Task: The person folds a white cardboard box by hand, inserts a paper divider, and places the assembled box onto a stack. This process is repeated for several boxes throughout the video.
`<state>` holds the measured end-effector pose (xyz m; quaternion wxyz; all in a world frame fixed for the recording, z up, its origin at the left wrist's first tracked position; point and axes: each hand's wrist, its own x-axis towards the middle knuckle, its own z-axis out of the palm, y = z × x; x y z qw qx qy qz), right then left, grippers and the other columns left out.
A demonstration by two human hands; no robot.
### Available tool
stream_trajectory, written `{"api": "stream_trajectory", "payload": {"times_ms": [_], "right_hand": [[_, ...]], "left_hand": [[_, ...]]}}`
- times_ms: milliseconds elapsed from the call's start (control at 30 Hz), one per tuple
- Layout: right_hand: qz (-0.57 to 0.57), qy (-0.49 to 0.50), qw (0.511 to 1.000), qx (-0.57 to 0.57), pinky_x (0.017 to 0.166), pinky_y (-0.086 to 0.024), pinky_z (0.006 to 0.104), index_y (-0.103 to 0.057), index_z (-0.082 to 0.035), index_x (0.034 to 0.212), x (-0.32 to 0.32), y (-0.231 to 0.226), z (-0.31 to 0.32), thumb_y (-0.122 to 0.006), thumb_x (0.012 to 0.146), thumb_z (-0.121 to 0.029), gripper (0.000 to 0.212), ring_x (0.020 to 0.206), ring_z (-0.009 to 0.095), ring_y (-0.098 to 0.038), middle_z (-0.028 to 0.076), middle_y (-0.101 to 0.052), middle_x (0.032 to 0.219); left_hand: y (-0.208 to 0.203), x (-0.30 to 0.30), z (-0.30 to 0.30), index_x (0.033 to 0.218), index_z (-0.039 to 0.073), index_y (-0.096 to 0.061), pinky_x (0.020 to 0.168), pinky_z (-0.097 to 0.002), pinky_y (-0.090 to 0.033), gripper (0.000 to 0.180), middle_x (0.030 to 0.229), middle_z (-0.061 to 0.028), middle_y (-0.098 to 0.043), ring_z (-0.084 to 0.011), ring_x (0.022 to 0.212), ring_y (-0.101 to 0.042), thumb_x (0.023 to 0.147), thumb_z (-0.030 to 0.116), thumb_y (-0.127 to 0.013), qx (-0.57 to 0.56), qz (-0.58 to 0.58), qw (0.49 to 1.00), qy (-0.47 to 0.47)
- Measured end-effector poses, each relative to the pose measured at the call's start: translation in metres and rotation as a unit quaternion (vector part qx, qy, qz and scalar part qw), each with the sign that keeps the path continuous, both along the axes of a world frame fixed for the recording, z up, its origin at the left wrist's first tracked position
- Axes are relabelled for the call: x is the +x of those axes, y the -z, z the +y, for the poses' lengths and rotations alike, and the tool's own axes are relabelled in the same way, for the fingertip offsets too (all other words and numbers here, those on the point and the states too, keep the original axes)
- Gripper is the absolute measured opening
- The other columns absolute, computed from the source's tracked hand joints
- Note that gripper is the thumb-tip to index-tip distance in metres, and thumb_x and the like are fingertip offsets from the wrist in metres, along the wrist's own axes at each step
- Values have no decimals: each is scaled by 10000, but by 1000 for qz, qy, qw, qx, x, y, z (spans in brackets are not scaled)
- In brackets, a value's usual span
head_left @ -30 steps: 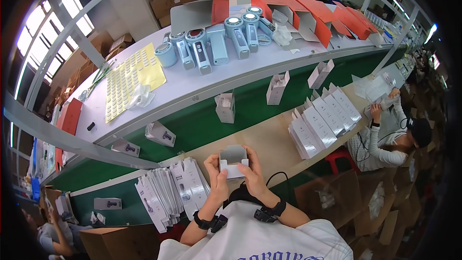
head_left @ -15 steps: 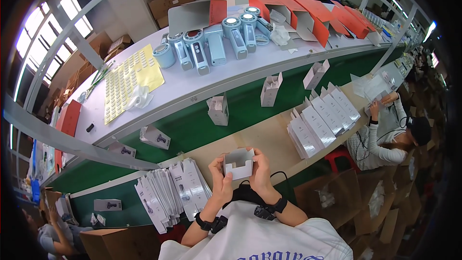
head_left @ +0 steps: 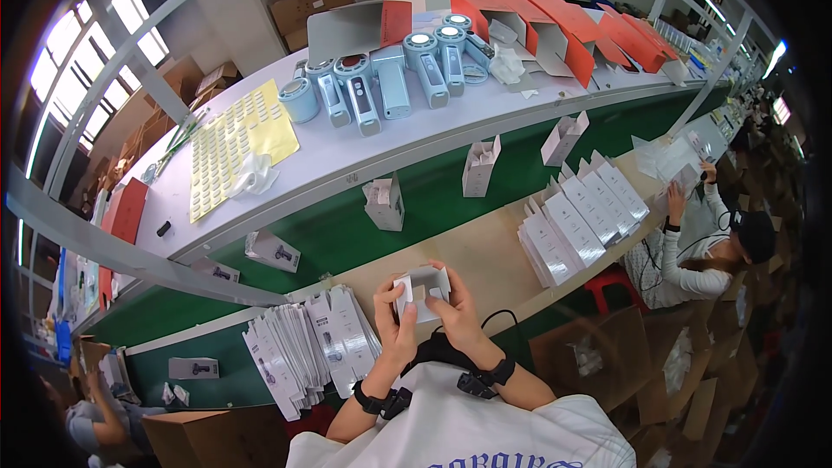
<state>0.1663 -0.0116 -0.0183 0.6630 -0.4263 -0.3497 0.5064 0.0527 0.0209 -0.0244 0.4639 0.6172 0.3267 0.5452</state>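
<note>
Between my two hands, close to my body, is a small white carton [head_left: 424,296] with its top open. My left hand [head_left: 397,325] grips its left side, fingers wrapped around the wall. My right hand [head_left: 461,316] holds the other side, and its thumb reaches over the near edge at the opening. Part of the carton's inside is hidden by the fingers. Just left of my left hand stand stacked flattened white cartons [head_left: 334,338], packed close together.
A green conveyor belt [head_left: 433,238] carries several upright boxes. Behind it, a white table [head_left: 260,182] bears light-blue handheld devices [head_left: 360,104], red sleeves [head_left: 568,35] and a yellow sticker sheet [head_left: 276,130]. White open boxes [head_left: 576,225] stand right, near a seated co-worker [head_left: 693,243]. Brown cartons lie around.
My right thumb has moved in over the carton's opening, and the carton has tilted slightly. The boxes on the green belt have shifted leftward. The co-worker's hands on the right have moved.
</note>
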Motion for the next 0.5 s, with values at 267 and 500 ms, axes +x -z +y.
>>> {"api": "stream_trajectory", "payload": {"times_ms": [267,500], "right_hand": [[224,-21,974,-13,1003,-368,305,-391,-33,1385,7,-15,2,-499,887,-12,510,1171,184,-482,88,-485,1297],[133,18,990,-34,967,-390,292,-521,-9,1253,3,-6,0,-470,913,-35,345,1114,169,-503,88,-514,1239]], "left_hand": [[-9,1,1,1137,18,-487,1028,-331,-293,335,1262,-146,-454,-231,1171,-440,811,41,-413,-121,-40,992,-21],[-24,0,1,1084,21,-497,987,-348,-342,291,1203,-153,-469,-233,1124,-457,818,-9,-384,-88,41,995,9]]}}
